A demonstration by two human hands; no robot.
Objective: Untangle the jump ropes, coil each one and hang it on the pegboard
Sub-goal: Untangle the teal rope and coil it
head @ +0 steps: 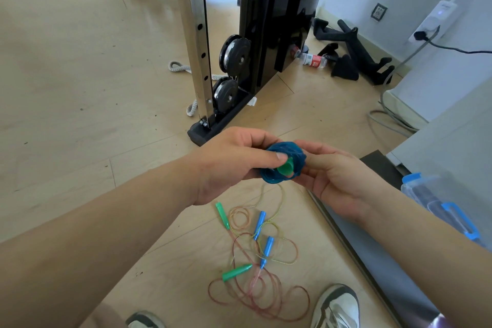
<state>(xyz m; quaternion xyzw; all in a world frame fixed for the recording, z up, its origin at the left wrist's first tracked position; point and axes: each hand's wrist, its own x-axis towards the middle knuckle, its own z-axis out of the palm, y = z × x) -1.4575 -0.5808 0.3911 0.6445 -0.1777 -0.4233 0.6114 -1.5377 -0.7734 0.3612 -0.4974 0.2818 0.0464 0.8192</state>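
Writing on the red label of the cable machine is too small for me to read. I am holding a coiled blue jump rope in front of its base, left hand pinching the green handle, right hand fingers cupping the coil. Tangled ropes are lying on open floor below. Right of them, a clear bin with blue latches is showing contents I cannot identify.

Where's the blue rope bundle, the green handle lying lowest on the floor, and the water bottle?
blue rope bundle [286, 162]: head view, on the coiled rope between both hands.
green handle [236, 272]: head view, middle of the handle on the floor.
water bottle [312, 59]: head view, on its label.
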